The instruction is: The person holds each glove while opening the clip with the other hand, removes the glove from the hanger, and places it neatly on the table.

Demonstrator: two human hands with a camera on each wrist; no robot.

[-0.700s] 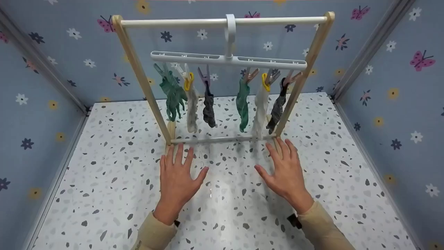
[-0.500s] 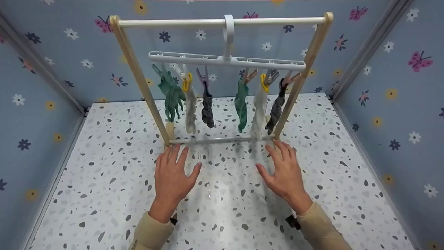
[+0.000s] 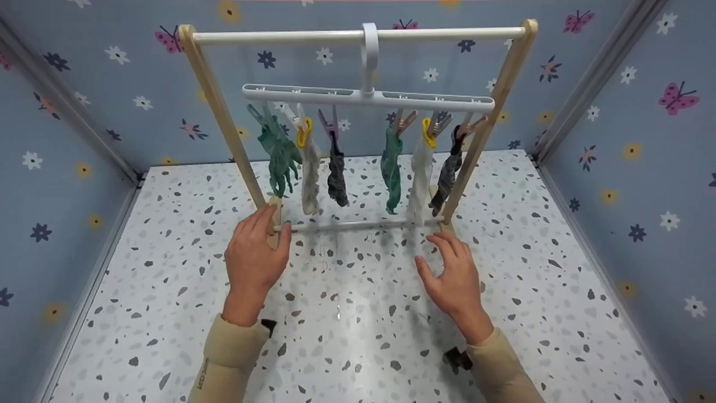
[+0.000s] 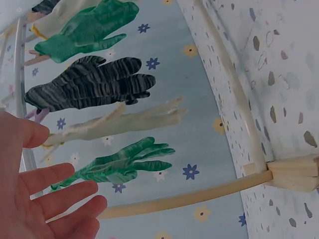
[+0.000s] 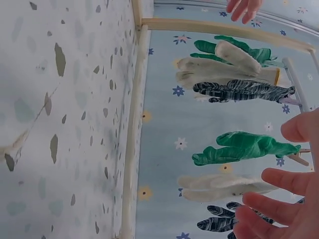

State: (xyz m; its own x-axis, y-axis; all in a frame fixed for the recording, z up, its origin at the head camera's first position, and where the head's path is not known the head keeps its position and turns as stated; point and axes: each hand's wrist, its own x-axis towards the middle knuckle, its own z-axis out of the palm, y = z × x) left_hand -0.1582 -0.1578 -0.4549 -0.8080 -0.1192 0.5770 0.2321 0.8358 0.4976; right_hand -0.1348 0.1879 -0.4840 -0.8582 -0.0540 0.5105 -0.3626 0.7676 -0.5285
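Note:
A white hanger (image 3: 313,96) hooks over the top bar of a wooden drying rack (image 3: 221,115). From its clips (image 3: 329,120) hang several gloves: a green glove (image 3: 279,157), a white glove with yellow cuff (image 3: 309,179) and a dark mottled glove (image 3: 336,179) on the left half. The right half carries another green glove (image 3: 392,173), white glove (image 3: 419,184) and dark glove (image 3: 447,176). My left hand (image 3: 254,260) is beside the foot of the left post, fingers relaxed and holding nothing. Near the right post's foot my right hand (image 3: 454,277) has its fingers apart, also holding nothing.
A low white crossbar (image 3: 358,225) joins the rack's posts near the speckled white surface (image 3: 358,336). Blue flower-patterned panels (image 3: 61,184) enclose the back and both sides.
My left hand has moved left and slightly forward, to the left post's foot. The right hand has shifted slightly, its fingers a little more bent. Gloves and rack stay in place.

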